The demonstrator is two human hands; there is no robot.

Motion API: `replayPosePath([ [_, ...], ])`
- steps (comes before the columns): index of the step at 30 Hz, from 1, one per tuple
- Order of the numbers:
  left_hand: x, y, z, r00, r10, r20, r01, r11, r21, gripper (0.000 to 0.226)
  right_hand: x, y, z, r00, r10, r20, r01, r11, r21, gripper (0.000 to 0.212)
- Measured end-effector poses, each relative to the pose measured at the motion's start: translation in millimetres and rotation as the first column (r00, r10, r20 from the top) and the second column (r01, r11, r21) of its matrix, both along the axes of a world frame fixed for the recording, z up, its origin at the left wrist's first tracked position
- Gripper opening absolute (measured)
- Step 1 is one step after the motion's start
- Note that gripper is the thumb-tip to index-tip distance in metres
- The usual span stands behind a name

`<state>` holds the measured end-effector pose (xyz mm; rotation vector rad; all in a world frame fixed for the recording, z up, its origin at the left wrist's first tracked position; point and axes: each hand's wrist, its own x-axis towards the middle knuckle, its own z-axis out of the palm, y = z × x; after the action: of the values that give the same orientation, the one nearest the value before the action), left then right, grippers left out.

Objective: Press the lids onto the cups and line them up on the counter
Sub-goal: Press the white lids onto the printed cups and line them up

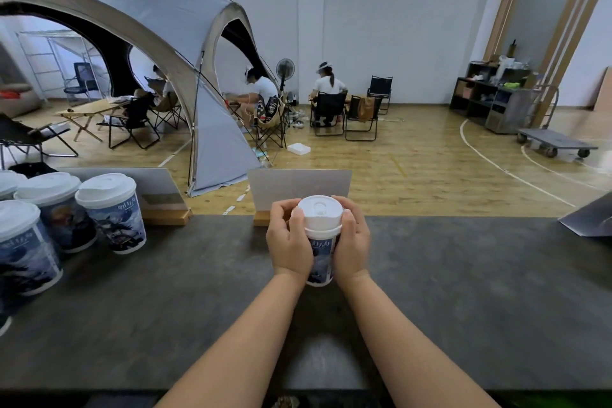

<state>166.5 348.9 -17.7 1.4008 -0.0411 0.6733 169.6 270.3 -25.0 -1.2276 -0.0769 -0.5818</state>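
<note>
Both hands wrap one lidded cup on a dark counter.
The left hand (288, 243) and right hand (351, 243) curl their fingers round the blue-printed paper cup with white plastic lid (320, 242), mid-counter on the dark grey stone-look counter (463, 291); a grey dome tent (149, 43) stands on the wooden floor (414, 159) beyond.

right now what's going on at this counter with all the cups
A person holds one printed cup upright on the dark counter, the left hand and right hand wrapped around its sides, thumbs up by its white lid. The lid sits on top; whether it is fully seated cannot be told. A group of lidded cups stands at the counter's left end.
</note>
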Motion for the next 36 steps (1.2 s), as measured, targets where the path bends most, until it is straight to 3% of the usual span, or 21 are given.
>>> replayPosePath([
  [3, -3.1, -2.3, 2.6, 0.998, -0.057, -0.017, 0.057, 0.998, 0.019, 0.02, -6.9, 5.1, 1.0, 0.998, 0.054, -0.012, -0.053, 0.996, 0.078, 0.026],
  [9, -11.3, -8.6, -6.3, 0.999, -0.034, 0.027, 0.034, 0.999, -0.007, 0.034, -10.5, 17.5, -1.1, 0.999, -0.016, -0.039, 0.012, 0.996, -0.09, 0.054],
  [23, 1.7, -5.0, -12.4, 0.993, -0.017, 0.113, 0.014, 1.0, 0.023, 0.033, -3.6, 20.8, -3.2, 0.998, -0.057, 0.017, 0.058, 0.998, -0.041, 0.052],
  [28, -0.3, -2.9, -12.9, 0.996, -0.07, 0.051, 0.069, 0.997, 0.022, 0.045, -5.0, 18.8, -6.7, 1.0, 0.01, -0.021, -0.01, 1.0, -0.023, 0.045],
  [31, 0.6, 1.9, -14.0, 0.977, -0.2, -0.078, 0.194, 0.978, -0.08, 0.045, -4.3, 12.2, -8.5, 0.992, 0.118, -0.051, -0.116, 0.993, 0.032, 0.045],
  [34, -10.0, 2.6, -16.7, 0.886, -0.418, -0.203, 0.329, 0.872, -0.362, 0.042, -6.2, 10.9, -9.6, 0.979, 0.177, -0.101, -0.167, 0.981, 0.1, 0.039],
  [36, -15.5, 1.0, -21.3, 0.837, -0.497, -0.231, 0.35, 0.81, -0.471, 0.046, -7.9, 17.1, -7.1, 0.977, 0.177, -0.12, -0.164, 0.98, 0.109, 0.039],
])
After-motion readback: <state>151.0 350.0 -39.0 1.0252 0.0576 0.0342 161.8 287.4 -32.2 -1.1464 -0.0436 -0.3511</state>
